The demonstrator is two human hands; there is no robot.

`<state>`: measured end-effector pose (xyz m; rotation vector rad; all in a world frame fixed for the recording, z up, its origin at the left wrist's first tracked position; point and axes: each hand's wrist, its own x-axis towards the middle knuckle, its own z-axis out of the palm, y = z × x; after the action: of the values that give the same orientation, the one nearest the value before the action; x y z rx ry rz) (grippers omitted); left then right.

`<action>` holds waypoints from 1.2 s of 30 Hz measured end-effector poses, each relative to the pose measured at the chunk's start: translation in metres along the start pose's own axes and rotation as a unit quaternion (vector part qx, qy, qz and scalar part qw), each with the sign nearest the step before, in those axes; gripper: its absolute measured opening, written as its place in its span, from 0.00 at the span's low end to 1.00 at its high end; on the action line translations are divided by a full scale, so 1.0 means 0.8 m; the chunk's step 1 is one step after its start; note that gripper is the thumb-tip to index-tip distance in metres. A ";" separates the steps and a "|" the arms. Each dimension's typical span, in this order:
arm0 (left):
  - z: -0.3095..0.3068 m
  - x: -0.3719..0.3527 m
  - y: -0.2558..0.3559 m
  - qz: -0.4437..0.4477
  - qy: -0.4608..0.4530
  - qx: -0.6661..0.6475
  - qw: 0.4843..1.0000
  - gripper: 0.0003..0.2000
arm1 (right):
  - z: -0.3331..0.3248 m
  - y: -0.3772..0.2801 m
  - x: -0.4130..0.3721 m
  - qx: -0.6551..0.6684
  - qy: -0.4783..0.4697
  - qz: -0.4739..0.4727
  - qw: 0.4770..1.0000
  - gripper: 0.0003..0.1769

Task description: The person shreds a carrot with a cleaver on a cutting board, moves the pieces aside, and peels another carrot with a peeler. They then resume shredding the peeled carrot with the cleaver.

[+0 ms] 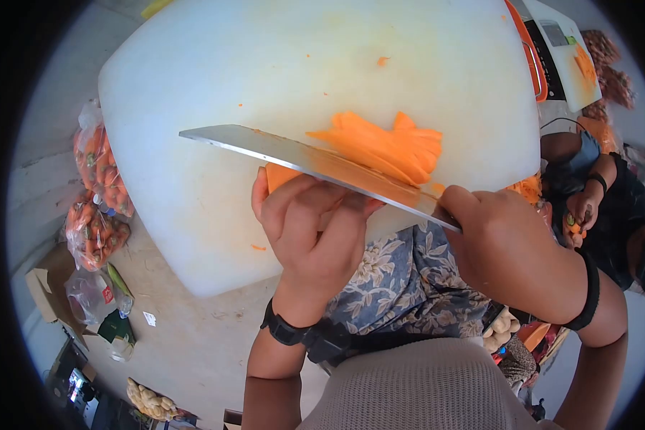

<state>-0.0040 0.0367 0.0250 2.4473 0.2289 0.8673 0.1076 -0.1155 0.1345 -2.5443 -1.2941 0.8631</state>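
My right hand is wrapped round the handle of a large knife, its blade reaching leftward across the white cutting board. Bent fingers of my left hand press on a piece of carrot on the near side of the blade. Most of that piece is hidden by the fingers and the knife. Just beyond the blade, thin carrot slices lie fanned in an overlapping pile. Small orange scraps are scattered over the board.
Plastic bags of carrots stand on the floor at left, near an open cardboard box. At right, another person's hand holds a carrot piece. A second board and an orange tub are at upper right.
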 end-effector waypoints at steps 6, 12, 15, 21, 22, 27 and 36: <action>0.003 0.003 -0.002 0.001 0.009 -0.008 1.000 0.09 | 0.024 0.005 0.021 0.011 0.035 -0.001 0.999 0.07; 0.007 0.005 -0.005 0.014 0.004 0.009 1.000 0.16 | 0.040 0.004 0.033 0.020 0.108 -0.013 0.994 0.05; 0.003 0.010 -0.004 0.055 -0.016 0.058 0.997 0.22 | 0.043 0.006 0.038 0.018 0.133 -0.023 0.991 0.05; -0.016 0.001 -0.001 0.062 -0.030 0.080 0.994 0.22 | 0.056 -0.002 0.038 -0.014 0.155 -0.030 0.987 0.06; -0.016 0.000 -0.003 0.057 -0.039 0.076 0.995 0.21 | 0.056 -0.002 0.039 -0.012 0.150 -0.024 0.988 0.07; -0.016 0.002 -0.006 0.057 -0.033 0.057 0.996 0.23 | 0.052 0.000 0.037 0.016 0.143 -0.006 0.990 0.07; -0.035 0.011 -0.005 0.045 -0.061 0.143 0.987 0.25 | 0.062 0.011 0.018 -0.007 0.165 -0.005 0.986 0.10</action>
<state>-0.0148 0.0548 0.0457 2.7858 0.2124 0.7634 0.0923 -0.1156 0.0842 -2.5482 -1.2093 0.4056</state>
